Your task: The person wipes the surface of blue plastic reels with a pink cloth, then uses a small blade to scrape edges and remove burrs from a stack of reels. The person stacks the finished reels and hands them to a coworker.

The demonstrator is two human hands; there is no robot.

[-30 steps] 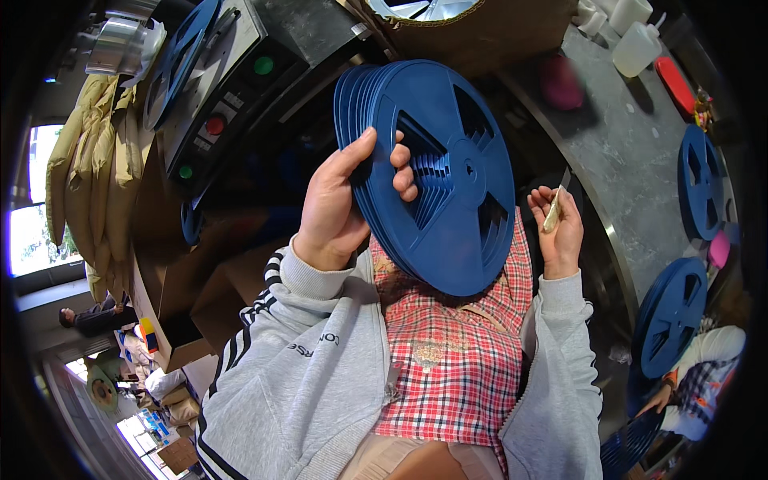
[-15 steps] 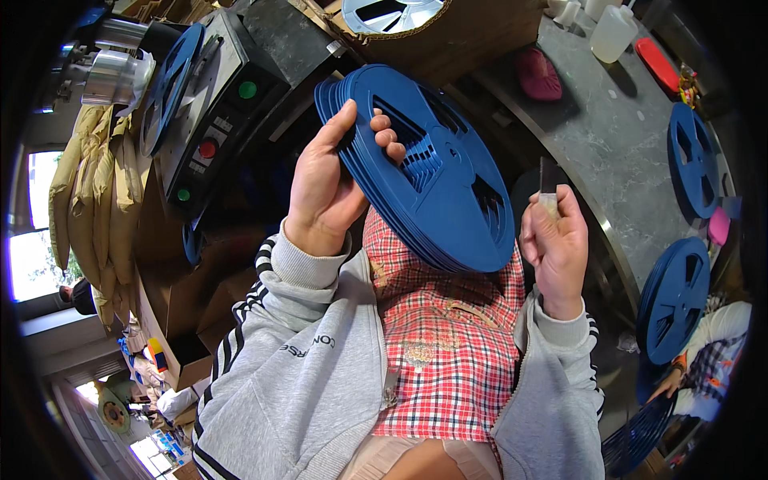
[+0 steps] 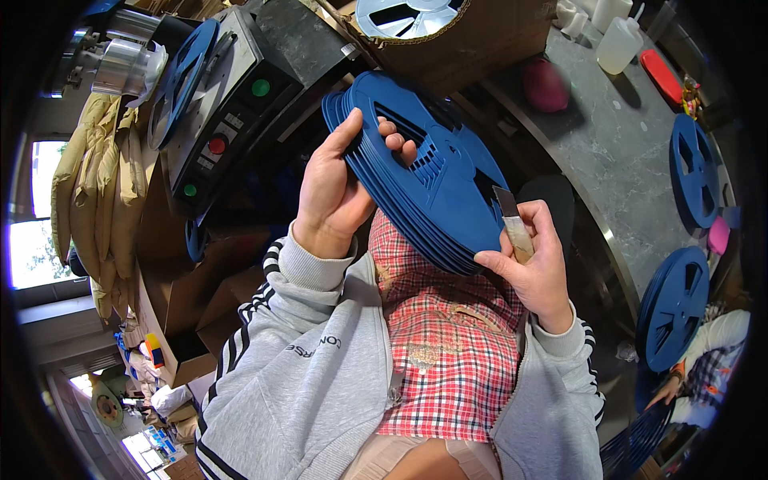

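A stack of round blue plastic reels is held tilted in front of my chest. My left hand grips its upper left edge, thumb on the outside and fingers curled through an opening in the discs. At the stack's lower right rim is my right hand, closed on a small blade whose handle is wrapped in pale material. The blade points up and to the left, close to the reel's rim. My right thumb reaches the edge of the stack.
A machine with green and red buttons stands at left, a blue reel on it. Along the grey worktop at right are a bottle, a pink object and more blue reels. Another person's hand shows at lower right.
My right hand has moved left with the blade, from beside the stack to its right rim. The blade now tilts leftward. My left hand keeps its hold on the reels.
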